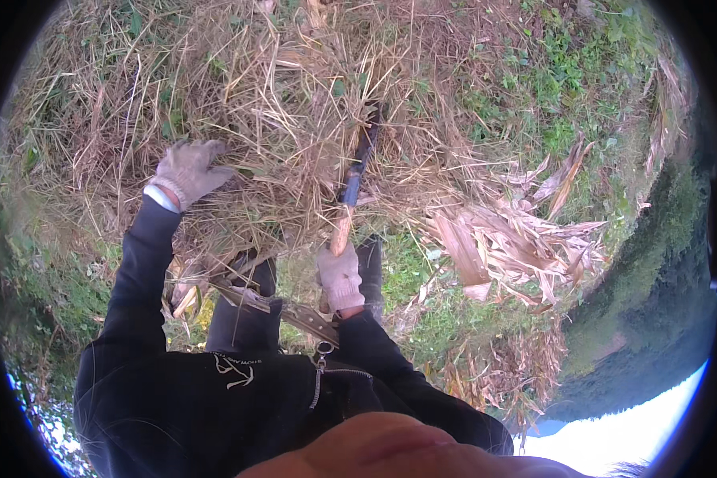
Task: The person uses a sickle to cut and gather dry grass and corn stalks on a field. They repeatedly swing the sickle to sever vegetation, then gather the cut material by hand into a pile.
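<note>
My right hand (340, 278), in a pale knit work glove, grips the wooden handle of a bladed hand tool (342, 232). A metal socket joins the handle to a narrow dark blade (367, 140) that points away from me, its far end hidden among straw. Off to the left, my gloved left hand (192, 170) rests over a heap of dry cut grass (275, 155), thumb apart from the fingers and nothing visible in it. The heap spreads across the ground before me.
Dried corn leaves (508, 245) lie in a bundle at the right. A brown dry stalk (305, 319) slants across in front of my legs (242, 322). Green weeds (561, 77) grow at the upper right. Beyond the right edge is a wooded slope (645, 322).
</note>
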